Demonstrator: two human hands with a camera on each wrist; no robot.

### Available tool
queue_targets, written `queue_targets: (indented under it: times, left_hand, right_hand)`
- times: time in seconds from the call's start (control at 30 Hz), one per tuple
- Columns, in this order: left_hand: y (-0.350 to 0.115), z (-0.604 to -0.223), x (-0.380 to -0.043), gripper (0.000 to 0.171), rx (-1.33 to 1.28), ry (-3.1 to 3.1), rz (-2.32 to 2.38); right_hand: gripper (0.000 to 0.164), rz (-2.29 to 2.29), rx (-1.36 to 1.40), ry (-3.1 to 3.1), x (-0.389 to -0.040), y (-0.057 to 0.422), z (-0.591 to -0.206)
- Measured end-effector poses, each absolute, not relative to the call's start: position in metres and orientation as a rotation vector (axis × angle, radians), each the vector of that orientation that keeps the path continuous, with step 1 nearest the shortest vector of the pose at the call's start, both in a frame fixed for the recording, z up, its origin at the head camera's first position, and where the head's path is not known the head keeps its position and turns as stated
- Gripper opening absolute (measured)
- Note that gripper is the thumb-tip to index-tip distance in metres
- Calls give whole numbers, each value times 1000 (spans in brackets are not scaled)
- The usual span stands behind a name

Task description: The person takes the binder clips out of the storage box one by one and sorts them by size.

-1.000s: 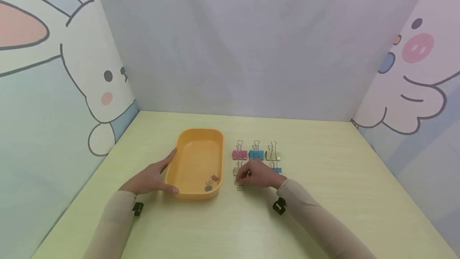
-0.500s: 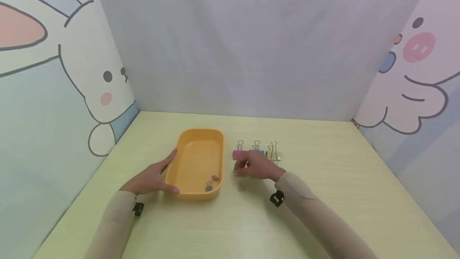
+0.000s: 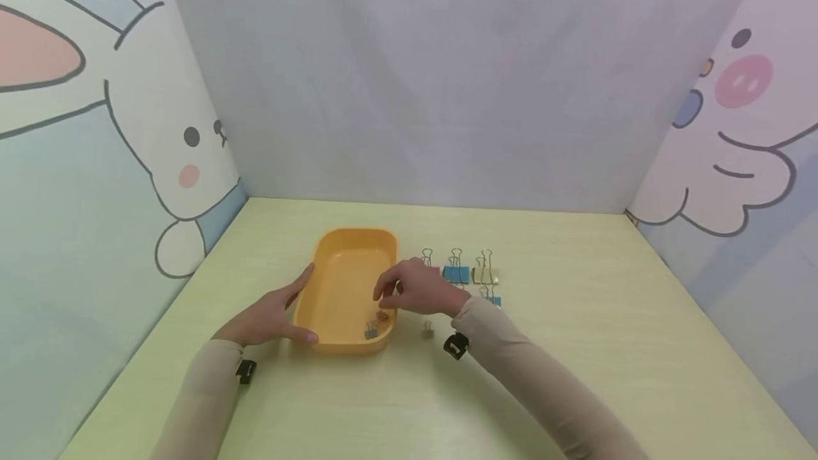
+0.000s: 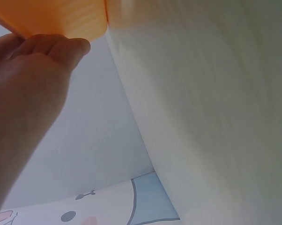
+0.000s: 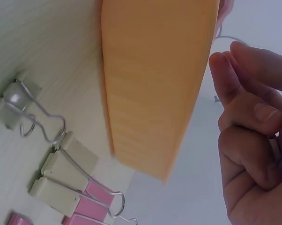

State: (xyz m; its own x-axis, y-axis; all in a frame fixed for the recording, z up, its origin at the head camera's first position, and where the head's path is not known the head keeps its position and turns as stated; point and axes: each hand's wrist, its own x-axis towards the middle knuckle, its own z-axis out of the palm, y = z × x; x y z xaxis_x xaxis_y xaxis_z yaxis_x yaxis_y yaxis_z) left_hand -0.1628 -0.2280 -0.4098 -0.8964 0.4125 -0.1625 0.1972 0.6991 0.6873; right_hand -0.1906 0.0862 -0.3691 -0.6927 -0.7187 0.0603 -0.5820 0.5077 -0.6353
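Observation:
My left hand point(image 3: 267, 316) holds the left side of an orange-yellow tray point(image 3: 305, 307), thumb at its near corner. In the left wrist view, that hand's fingers point(image 4: 61, 49) lie against the tray's outer wall. Two small binder clips sit in the tray's near right corner: a red one point(image 3: 382, 316) and a grey one point(image 3: 371, 331). My right hand point(image 3: 418, 288) is over the tray's right rim, fingers bent and fingertips close together above the red clip. I cannot tell whether it pinches anything. In the right wrist view, its fingertips point(image 5: 220, 65) are right at the rim.
Right of the tray, larger binder clips stand in rows, among them blue point(image 3: 456, 275), cream point(image 3: 486, 276) and pink point(image 5: 96, 199) ones; my right hand hides some. A small silvery clip point(image 3: 428, 331) stands nearer me. Cartoon-printed walls point(image 3: 192, 91) enclose the table.
My right hand has moved from the binder clips on the table leftward to the tray's right rim. The small silvery clip now shows more fully. My left hand and the tray have stayed in place.

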Motion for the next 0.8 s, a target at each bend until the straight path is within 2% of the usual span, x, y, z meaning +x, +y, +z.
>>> queue_targets:
  times: [0.4,0.73,0.8]
  left_hand:
    - [-227,-409,-161,129,460,2600,999]
    - [-224,-409,-159,127,475,2608,994]
    - [-224,-409,-159,127,468,2611,988]
  right_hand:
    - [8,-536,-1087,2596,-185,46,-369]
    - [2,-137,-1091,2657,-180,30,-369]
    - [7,-83,-1107,2654,-179,28,-369]
